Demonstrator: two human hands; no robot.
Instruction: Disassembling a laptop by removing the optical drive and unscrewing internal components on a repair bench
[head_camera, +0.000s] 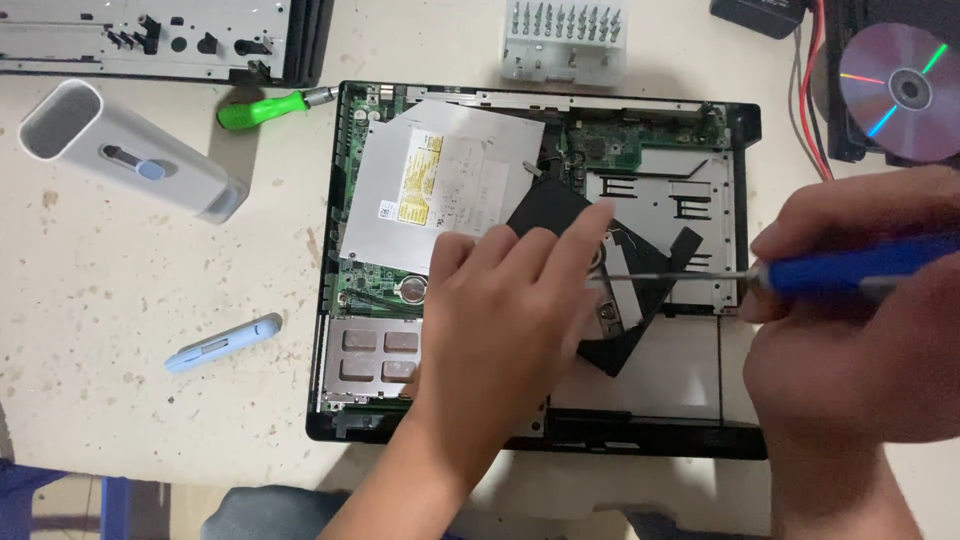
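An opened laptop base (745, 440) lies on the table with its green circuit board and metal plates bare. A silver optical drive (430, 180) lies tilted across its upper left. My left hand (505, 310) rests flat on a black square part (555, 210) in the middle, fingers stretched out. My right hand (850, 320) grips a blue-handled screwdriver (860, 265). Its thin shaft runs left to a point beside my left fingers, over the black part.
A green-handled screwdriver (262, 107) lies left of the laptop. A white bit holder (565, 38) stands above it. A pale grey case (120, 148) and a light blue pen-like tool (222, 343) lie at left. A disc (900, 90) sits at top right beside red and black wires.
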